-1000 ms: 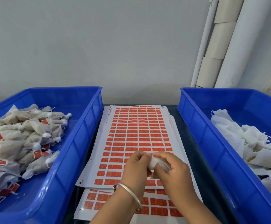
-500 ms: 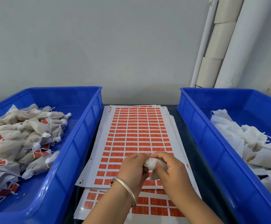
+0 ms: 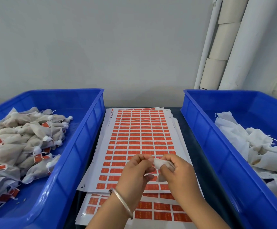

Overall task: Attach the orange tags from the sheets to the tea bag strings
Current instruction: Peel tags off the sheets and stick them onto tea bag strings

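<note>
Low in the frame's centre, a small white mesh tea bag (image 3: 161, 166) sits pinched between the curled fingers of the left hand (image 3: 135, 172) and right hand (image 3: 178, 172), wrists angled inward above white sheets of orange rectangular tags (image 3: 141, 136) between two blue plastic bins (image 3: 85, 146).

The middle lane between the two bins is floored by the stacked tag sheets (image 3: 139, 139), flat and low, open from above along its far stretch up to the wall (image 3: 101, 47). Its near end is taken up by the left hand (image 3: 137, 172) and right hand (image 3: 178, 174), together round a tea bag (image 3: 161, 165). The left bin (image 3: 85, 146) and right bin (image 3: 205, 142) wall the lane in with raised rims. Rolled tubes (image 3: 225, 47) stand far right.
</note>
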